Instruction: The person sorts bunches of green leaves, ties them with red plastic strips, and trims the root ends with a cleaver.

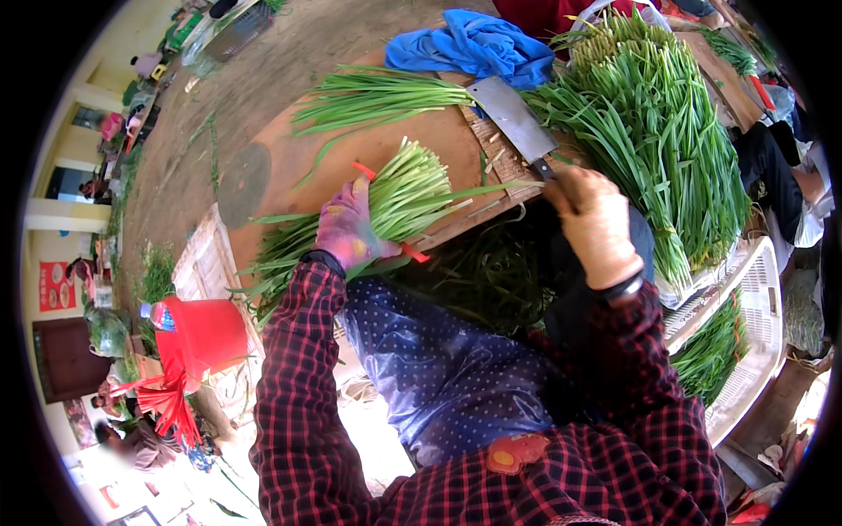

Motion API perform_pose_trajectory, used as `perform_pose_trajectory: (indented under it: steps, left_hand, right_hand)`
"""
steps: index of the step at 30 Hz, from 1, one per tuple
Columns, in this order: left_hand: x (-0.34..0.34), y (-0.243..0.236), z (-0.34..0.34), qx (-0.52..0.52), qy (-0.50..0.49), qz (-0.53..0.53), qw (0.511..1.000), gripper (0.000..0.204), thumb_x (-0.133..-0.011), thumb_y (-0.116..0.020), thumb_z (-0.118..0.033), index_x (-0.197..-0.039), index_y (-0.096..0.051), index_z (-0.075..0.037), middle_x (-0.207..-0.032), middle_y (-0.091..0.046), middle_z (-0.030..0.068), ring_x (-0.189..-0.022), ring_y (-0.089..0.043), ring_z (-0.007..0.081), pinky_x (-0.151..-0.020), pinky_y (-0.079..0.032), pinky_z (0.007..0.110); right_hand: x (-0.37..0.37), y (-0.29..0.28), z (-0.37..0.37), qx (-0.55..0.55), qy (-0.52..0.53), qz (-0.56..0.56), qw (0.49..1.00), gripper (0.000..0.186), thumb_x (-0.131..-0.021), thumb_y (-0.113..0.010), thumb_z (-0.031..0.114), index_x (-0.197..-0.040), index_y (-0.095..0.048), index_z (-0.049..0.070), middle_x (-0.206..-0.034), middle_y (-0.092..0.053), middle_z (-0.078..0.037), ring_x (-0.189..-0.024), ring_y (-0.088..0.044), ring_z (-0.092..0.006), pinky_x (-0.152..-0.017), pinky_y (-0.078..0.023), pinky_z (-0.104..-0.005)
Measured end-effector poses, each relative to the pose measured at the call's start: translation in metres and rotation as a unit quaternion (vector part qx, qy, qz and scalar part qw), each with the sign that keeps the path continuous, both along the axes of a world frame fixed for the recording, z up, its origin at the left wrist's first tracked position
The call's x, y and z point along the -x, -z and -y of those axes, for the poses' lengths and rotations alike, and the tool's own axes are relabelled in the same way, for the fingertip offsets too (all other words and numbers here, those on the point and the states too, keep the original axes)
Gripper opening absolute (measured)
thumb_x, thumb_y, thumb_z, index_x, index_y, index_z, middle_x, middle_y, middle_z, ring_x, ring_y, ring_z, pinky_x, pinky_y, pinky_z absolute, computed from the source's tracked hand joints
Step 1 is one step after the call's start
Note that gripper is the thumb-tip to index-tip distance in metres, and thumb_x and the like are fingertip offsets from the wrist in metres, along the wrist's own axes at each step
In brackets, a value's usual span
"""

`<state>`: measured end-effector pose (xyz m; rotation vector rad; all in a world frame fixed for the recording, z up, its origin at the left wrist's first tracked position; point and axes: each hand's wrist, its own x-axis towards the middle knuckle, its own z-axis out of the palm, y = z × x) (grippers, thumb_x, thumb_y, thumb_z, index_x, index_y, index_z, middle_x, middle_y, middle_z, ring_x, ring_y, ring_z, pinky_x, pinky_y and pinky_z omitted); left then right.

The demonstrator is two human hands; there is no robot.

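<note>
White crate of green chives

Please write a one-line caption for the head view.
Left hand grips a chive bundle; right hand holds a cleaver.

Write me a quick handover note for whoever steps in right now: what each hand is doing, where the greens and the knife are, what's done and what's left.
Left hand, in a purple glove, grips a bundle of long green chives tied with a red band, lying on the brown wooden board.
Right hand holds the handle of the wide steel cleaver, blade resting on the board beside the bundle.
Done: another loose green bunch lies farther back on the board; a large pile of chives sits in the white plastic crate at right.
Left: the gripped bundle's cut ends look even; whether more trimming is needed is unclear.
</note>
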<state>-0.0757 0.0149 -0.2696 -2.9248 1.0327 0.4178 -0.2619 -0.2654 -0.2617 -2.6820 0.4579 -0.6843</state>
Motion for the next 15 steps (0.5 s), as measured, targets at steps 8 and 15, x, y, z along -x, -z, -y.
perform_pose_trajectory:
  steps: [8,15]
  left_hand:
    - [0.000,-0.005,0.005,-0.024,-0.008,-0.029,0.999,0.131,-0.051,-0.088,-0.055,-0.149,-0.020,0.001,-0.140,-0.044,0.0224,-0.129,-0.046,0.0354,-0.108,-0.037,0.041]
    - [-0.014,-0.001,0.001,0.005,0.003,-0.075,0.997,0.135,-0.051,-0.087,-0.055,-0.150,-0.015,0.003,-0.141,-0.042,0.0256,-0.129,-0.044,0.0388,-0.108,-0.036,0.043]
  right_hand:
    - [0.129,-0.055,0.056,-0.034,0.088,0.062,0.994,0.006,-0.086,-0.069,0.003,-0.092,-0.067,0.002,-0.086,-0.066,-0.011,-0.083,-0.062,-0.0268,-0.077,-0.050,-0.0361]
    - [0.167,-0.151,0.054,-0.203,-0.338,-0.101,0.913,0.019,-0.073,-0.075,0.019,-0.076,-0.064,0.005,-0.071,-0.060,-0.005,-0.068,-0.062,-0.0214,-0.062,-0.049,-0.0334]
